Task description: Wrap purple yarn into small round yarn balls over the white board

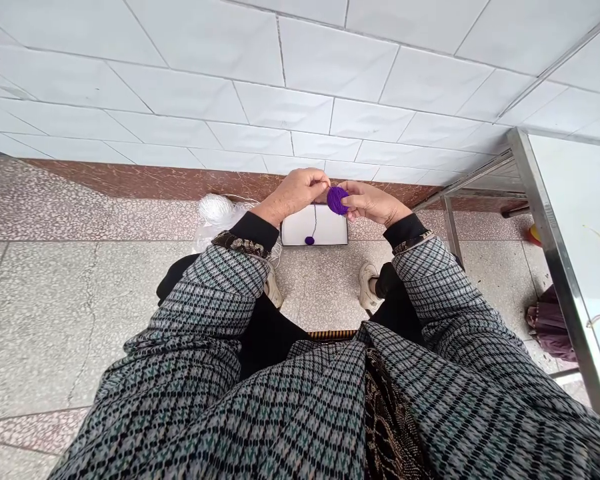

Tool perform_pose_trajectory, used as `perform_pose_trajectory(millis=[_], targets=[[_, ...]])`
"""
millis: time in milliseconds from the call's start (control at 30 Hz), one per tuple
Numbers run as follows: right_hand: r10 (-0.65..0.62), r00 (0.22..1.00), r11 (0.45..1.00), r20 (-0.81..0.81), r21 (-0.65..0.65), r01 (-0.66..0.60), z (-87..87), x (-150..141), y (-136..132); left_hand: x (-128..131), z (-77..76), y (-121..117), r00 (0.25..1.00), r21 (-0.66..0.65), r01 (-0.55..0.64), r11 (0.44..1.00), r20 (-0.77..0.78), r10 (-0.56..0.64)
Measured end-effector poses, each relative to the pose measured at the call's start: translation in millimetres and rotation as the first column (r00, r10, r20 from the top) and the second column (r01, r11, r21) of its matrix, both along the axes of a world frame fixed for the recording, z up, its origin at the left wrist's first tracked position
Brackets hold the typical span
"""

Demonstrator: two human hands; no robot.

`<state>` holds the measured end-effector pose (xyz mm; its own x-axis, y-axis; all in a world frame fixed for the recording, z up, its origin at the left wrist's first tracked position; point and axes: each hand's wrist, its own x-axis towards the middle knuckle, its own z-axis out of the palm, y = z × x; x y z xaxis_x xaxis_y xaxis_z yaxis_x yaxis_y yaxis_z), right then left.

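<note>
Purple yarn ball [337,200] in R hand [370,202], strand in L hand [300,192].

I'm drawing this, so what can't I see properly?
All in the head view:
- Part of the purple ball: right hand's fingers cover it.
- What the left hand pinches: too small.
- Some white yarn: behind the left sleeve.
- White table's far side: cut off, right edge.

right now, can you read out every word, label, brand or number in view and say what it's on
There is no readable text.
Dark marks at the upper left of the white tiled wall: too unclear to read.
Round purple yarn ball and shallow white box: no writing visible.
</note>
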<state>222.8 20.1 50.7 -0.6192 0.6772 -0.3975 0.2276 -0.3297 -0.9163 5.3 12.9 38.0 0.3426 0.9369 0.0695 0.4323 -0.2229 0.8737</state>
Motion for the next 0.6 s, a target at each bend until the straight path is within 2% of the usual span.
perform_pose_trajectory(millis=[167,267,333,467,600], targets=[[-0.017,1.0,0.997,0.002,-0.075,0.017,0.2,0.1,-0.4,2.7,-2.6,-0.6,0.998,-0.067,0.0,0.998,0.065,0.005],[0.027,0.994,0.996,-0.105,-0.077,-0.035,0.5,1.1,-1.1,-0.1,-4.2,2.0,0.998,-0.052,-0.01,0.999,0.056,0.013],[0.013,0.979,0.998,-0.204,-0.058,-0.025,2.4,1.5,-1.6,0.2,-8.1,4.5,0.998,-0.049,-0.017,0.999,0.055,0.02],[-0.161,0.952,0.985,-0.262,0.013,0.17,5.5,-0.7,-1.5,11.8,-18.3,4.1,0.998,-0.066,-0.003,0.998,0.061,0.007],[-0.331,0.935,0.934,-0.126,0.094,0.344,0.9,-5.2,1.2,23.5,-20.6,-4.5,0.988,-0.034,0.148,0.988,-0.041,-0.15]])
